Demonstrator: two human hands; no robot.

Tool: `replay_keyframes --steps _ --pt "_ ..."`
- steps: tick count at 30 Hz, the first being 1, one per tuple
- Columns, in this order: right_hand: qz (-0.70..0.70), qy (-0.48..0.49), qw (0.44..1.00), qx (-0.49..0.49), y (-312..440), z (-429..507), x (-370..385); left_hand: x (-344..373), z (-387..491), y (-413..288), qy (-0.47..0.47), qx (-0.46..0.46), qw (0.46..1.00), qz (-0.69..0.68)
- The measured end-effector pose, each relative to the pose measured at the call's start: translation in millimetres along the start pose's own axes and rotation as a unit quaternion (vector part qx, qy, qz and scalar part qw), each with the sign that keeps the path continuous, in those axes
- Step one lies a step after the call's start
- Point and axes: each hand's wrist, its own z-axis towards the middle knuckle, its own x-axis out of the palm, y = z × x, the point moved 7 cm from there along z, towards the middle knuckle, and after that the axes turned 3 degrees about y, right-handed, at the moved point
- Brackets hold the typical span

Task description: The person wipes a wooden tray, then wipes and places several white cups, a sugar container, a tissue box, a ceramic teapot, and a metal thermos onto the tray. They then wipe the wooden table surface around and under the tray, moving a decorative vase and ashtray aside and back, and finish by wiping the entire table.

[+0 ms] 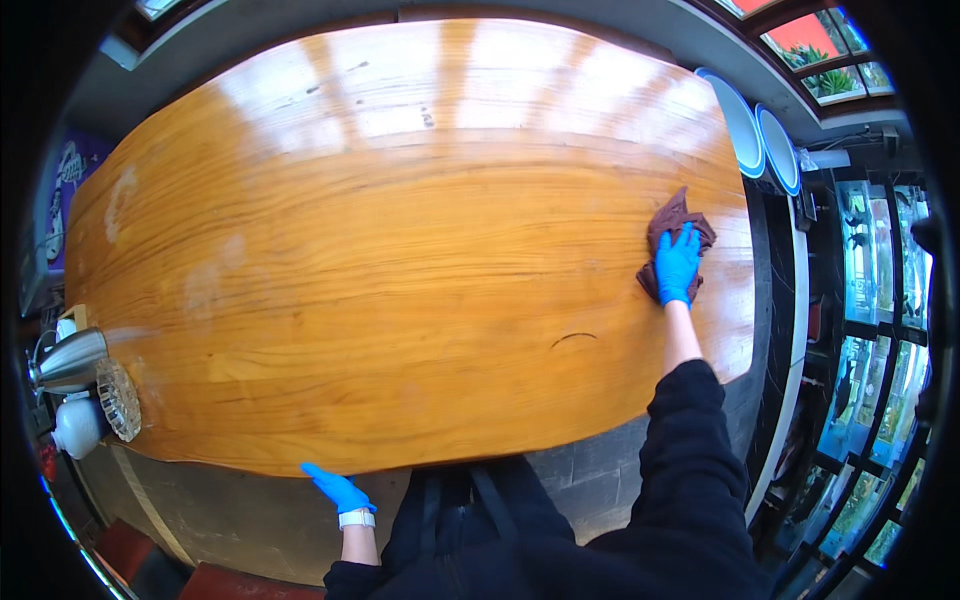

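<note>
My right hand (678, 262), in a blue glove, presses a crumpled dark maroon cloth (667, 217) onto the right part of a glossy wooden table (420, 285). The cloth spreads out around the fingers. At the table's near edge, left of my body, is my left hand (337, 487), also blue-gloved, with a white band on its wrist and nothing seen in it. A dark curved mark lies on the wood left of my right forearm. Pale smudges show on the table's left part, and several small dark spots lie in the window reflections at the far side.
A glass dish (118, 399), a metal jug (73, 361) and a white rounded vessel (79, 427) stand at the left end. Two blue-rimmed white basins (780, 150) are beyond the far right corner. Glass tanks (866, 255) line the right side. Red-brown seats (240, 583) are at the lower left.
</note>
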Motion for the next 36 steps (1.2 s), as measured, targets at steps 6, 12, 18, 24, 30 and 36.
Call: replay_keyframes --steps 6,12,18,24,30,36 --pt "0.27 0.225 0.856 -0.379 215 -199 -54 4 1 -1 0.023 0.01 1.0 -0.011" --pt "0.468 0.426 0.573 -0.522 362 -381 -91 3 6 -3 0.06 -0.042 0.997 -0.021" --pt "0.533 0.268 0.671 -0.44 220 -234 -66 29 -28 8 -0.023 -0.119 0.983 -0.136" --pt "0.245 0.035 0.915 -0.32 -15 52 -1 94 -78 78 0.032 -0.087 0.982 -0.167" --pt "0.057 0.019 0.995 -0.077 -214 140 31 87 -78 83 -0.072 -0.015 0.997 -0.033" --pt "0.128 0.12 0.975 -0.136 -154 -23 -5 81 -84 80 -0.135 -0.035 0.989 0.052"
